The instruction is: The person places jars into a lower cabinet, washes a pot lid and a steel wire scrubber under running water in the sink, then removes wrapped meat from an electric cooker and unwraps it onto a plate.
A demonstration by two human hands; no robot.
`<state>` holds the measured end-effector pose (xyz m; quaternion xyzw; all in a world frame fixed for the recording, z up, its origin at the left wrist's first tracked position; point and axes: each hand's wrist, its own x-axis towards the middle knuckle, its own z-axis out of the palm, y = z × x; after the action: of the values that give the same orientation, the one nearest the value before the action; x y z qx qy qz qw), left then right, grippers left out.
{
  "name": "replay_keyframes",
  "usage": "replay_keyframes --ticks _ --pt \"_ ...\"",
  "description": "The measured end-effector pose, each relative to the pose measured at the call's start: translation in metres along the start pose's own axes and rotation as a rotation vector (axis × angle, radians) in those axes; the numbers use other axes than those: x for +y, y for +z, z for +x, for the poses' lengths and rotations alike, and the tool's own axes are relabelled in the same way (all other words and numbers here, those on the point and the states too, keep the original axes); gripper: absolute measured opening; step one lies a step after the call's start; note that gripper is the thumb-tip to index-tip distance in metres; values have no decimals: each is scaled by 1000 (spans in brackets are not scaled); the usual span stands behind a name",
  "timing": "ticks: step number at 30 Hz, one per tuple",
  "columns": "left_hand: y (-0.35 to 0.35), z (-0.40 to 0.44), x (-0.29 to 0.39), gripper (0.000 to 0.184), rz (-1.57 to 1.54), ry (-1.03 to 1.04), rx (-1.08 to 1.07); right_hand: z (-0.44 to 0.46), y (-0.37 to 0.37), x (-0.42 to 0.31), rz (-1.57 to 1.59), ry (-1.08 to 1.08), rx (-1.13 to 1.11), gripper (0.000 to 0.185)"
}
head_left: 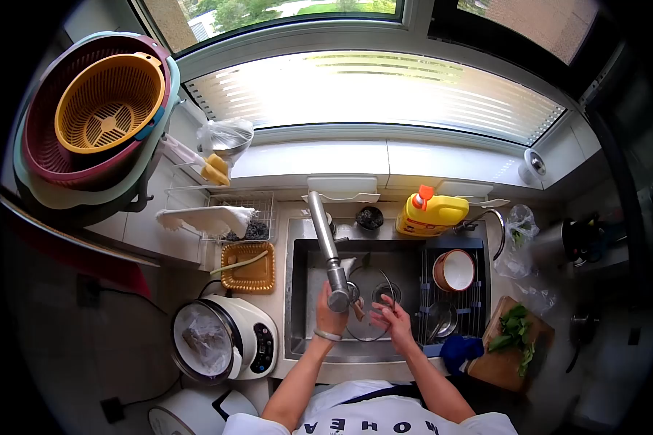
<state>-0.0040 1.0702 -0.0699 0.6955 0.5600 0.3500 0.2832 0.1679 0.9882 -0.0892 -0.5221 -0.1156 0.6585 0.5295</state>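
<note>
A clear round glass lid with a thin rim is tilted over the sink, below the grey faucet. At its left edge my left hand is closed, partly covered by the faucet head, so its fingers show only in part. My right hand is at the lid's right rim, its fingers apart; whether they press on the glass I cannot tell. Through the lid's area the round drain shows in the sink floor.
Right in the sink, a rack carries a white-lined bowl. A yellow bottle stands behind. Leafy greens lie on a cutting board. To the left are a white cooker, a gold basket and stacked colanders.
</note>
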Motion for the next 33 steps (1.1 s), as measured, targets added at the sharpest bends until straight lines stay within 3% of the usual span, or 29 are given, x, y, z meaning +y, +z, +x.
replay_keyframes --ticks 2,3,5,9,10,12,14,17,18,21,24,26,28,33 --pt "2 -17 55 22 -91 -320 -240 3 2 7 25 -46 -45 34" --pt "17 -29 52 22 -94 -317 -231 8 -5 17 20 -50 -52 34" --pt "46 -51 34 24 -105 237 -186 15 -22 43 -135 -43 -63 28" --pt "44 -36 43 28 -41 178 -178 9 -24 46 -69 -54 -98 30" --pt "40 -21 39 32 -14 76 -205 -2 -14 31 -71 -56 -104 30" --pt "32 -3 21 36 12 -26 -229 -28 3 3 -3 -63 -197 45" --pt "34 8 -10 42 -265 -143 -281 -32 1 -2 -12 -75 -231 47" --pt "38 -10 6 44 -214 60 -351 -22 -6 -1 -9 -117 -276 49" --pt "39 -18 21 44 -226 97 -447 -19 -9 1 0 -143 -281 49" --pt "32 -17 44 46 -261 178 -459 -15 -19 -4 52 -117 -296 50" --pt "50 20 -41 48 -247 164 -359 -33 -14 -23 66 -113 -313 50" --pt "50 28 -61 48 -275 168 -321 -40 -10 -31 60 -113 -327 50" --pt "39 30 -46 48 -105 328 -386 -41 -8 -36 63 -136 -345 49" --pt "37 14 -5 47 -193 352 -555 -32 -17 -37 21 -111 -340 49"
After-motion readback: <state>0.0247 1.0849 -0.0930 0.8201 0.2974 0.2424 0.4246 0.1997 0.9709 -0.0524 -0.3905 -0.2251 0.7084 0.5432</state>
